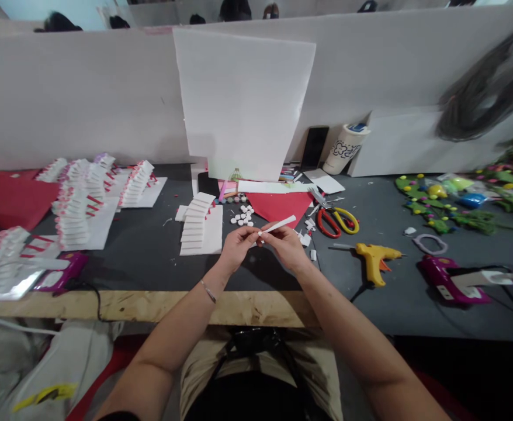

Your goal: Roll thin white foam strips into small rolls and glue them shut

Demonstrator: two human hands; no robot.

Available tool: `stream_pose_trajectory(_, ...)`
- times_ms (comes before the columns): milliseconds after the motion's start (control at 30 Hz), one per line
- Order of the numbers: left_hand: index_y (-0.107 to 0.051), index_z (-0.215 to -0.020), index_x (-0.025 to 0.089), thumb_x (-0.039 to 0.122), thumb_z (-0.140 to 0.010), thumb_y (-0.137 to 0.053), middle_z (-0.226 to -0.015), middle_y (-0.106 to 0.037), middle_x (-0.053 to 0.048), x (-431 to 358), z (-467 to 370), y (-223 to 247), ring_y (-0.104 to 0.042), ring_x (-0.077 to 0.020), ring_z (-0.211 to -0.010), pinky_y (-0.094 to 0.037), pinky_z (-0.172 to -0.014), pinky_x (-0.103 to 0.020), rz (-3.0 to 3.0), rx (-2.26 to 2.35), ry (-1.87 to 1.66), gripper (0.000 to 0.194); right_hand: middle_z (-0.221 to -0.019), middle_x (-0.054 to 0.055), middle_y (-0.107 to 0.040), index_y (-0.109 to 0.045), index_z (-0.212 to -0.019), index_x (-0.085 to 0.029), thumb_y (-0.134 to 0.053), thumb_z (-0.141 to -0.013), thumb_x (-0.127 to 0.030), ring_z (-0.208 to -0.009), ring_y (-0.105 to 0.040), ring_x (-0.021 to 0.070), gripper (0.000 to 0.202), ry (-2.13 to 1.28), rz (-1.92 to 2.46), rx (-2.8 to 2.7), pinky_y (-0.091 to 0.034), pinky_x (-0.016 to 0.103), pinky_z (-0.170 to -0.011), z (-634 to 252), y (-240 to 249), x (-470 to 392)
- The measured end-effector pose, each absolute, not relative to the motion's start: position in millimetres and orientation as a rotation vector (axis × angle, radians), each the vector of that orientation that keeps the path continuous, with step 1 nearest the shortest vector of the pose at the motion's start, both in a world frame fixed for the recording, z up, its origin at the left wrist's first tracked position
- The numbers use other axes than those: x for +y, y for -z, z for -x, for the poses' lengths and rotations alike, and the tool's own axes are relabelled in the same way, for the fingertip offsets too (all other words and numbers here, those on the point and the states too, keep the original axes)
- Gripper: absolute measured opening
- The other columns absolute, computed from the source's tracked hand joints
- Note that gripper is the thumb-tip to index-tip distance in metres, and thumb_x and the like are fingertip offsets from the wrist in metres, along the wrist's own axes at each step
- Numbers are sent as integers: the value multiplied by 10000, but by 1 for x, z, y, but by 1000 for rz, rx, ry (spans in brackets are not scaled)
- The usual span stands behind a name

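Near the table's front edge, my left hand (240, 245) and my right hand (286, 244) meet at the fingertips. A thin white strip (285, 223) sticks out up and to the right from between my right fingers. My left fingertips pinch its lower end, where a small white bit shows. Just beyond my hands lies a pile of small white round pieces (242, 217). To the left, a row of overlapping white folded pieces (195, 225) rests on a white card (214, 234). A red sheet (280, 204) lies behind my hands.
Right of my hands are pliers with red and yellow handles (339, 222), a yellow glue gun (375, 260) and a purple power strip (451, 283). Finished-looking white and pink pieces (73, 213) stand at the left. A patterned cup (344, 151) and a phone (314, 147) stand at the back.
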State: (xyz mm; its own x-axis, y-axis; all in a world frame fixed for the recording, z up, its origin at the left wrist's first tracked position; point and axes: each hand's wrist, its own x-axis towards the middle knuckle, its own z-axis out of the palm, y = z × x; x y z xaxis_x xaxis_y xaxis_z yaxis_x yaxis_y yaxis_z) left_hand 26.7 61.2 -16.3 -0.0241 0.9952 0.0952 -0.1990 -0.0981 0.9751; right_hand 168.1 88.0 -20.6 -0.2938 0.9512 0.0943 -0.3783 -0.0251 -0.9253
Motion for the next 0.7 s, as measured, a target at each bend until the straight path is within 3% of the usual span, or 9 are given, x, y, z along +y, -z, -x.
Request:
stream_pose_trajectory(233, -666, -728, 160, 436, -601, -859, -629, -649, 18, 64, -29, 18, -593, -115, -610, -494, -706, -273, -966, 1008, -1420, 360, -626, -21, -649, -668, -719, -225, -803, -650, -486, -593, -571, 136, 302, -1382, 815, -1217, -473, 297, -613, -164, 17, 83)
stream_pose_trajectory(500, -668, -741, 163, 405, -610, -855, -647, -635, 25, 61, -35, 15, -571, -107, -627, -475, -698, -260, -968, 1026, -1430, 333, -654, -10, -656, -693, -727, -226, -773, -670, -482, -613, -558, 143, 275, -1352, 890, -1199, -461, 293, -612, -165, 15, 82)
stream_pose_trajectory(700, -656, -728, 156, 431, -639, -836, -615, -618, 19, 62, -32, 14, -551, -107, -606, -450, -667, -254, -988, 1016, -1404, 340, -645, -4, -652, -719, -746, -220, -761, -694, -498, -623, -562, 139, 286, -1523, 829, -1207, -452, 289, -625, -170, 16, 85)
